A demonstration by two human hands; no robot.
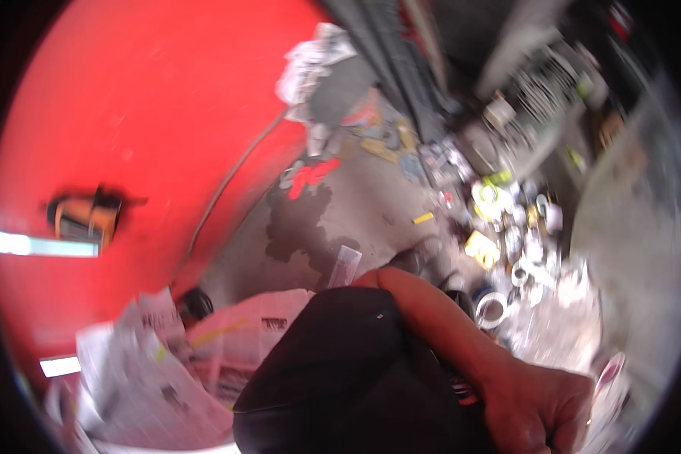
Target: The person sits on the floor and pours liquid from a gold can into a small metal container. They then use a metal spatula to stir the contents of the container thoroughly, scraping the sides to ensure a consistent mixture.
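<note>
My left forearm is bent across in front of me, from beside a broad black cloth shape (333,371) toward the lower right. At its end, my left hand (533,405) is closed, with its fingers curled under at the frame's lower edge. Whether it holds anything is hidden. Just right of it, an open cup-like container (610,372) with a dark red inside is blurred. My right hand does not show. To the left stands a large glossy red panel (159,98), with crumpled newspaper sheets (144,386) by its lower edge.
An orange and black tool (87,216) shows against the red panel, and a cable (234,170) hangs along it. Dark wet patches mark the concrete floor (356,197). Tape rolls (492,309), cans and loose items clutter the right side, below a laden rack (541,91).
</note>
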